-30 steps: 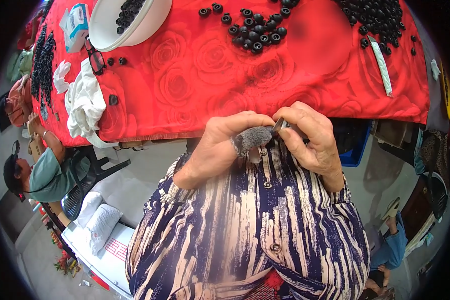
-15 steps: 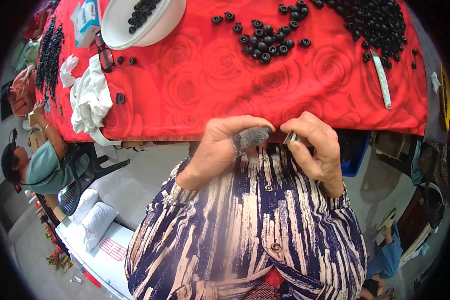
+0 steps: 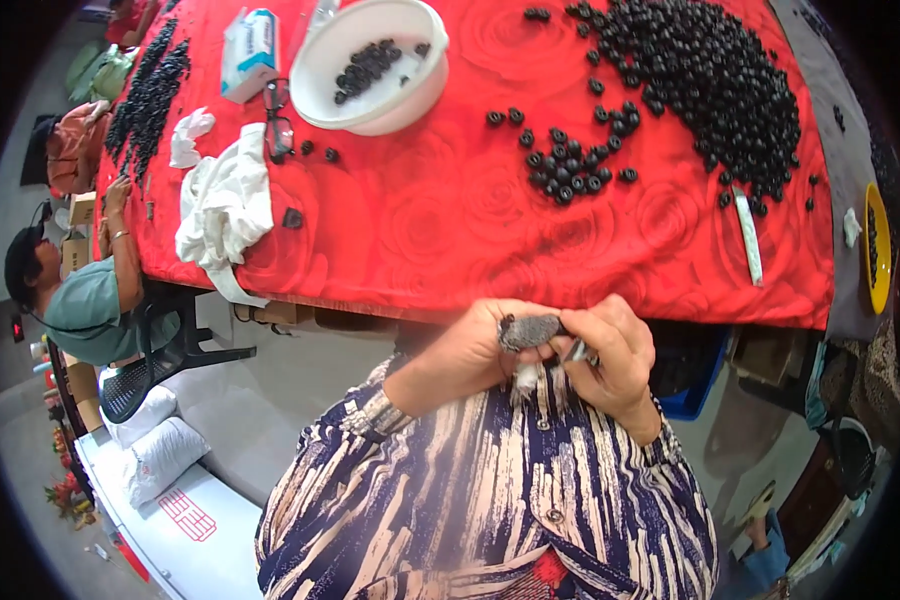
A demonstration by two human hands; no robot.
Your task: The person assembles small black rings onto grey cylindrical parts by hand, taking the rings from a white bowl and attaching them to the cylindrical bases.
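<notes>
Pinching a small silvery metal piece (image 3: 577,350) between thumb and fingers, the right hand (image 3: 618,355) meets the left hand (image 3: 475,350) just off the near edge of the rose-print red tablecloth (image 3: 400,260). Left hand curled, grey knit finger sleeve (image 3: 532,332) on one digit; cannot tell if it grips anything. Loose cluster of black bead-like pieces (image 3: 565,192) ahead of the hands, bigger black pile (image 3: 710,90) ahead-right, white bowl (image 3: 410,108) ahead-left.

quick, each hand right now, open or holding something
Left hand: fingers curled, grey cover on one digit; whether it holds anything cannot be told.
Right hand: closed, pinching a small shiny metal piece.
</notes>
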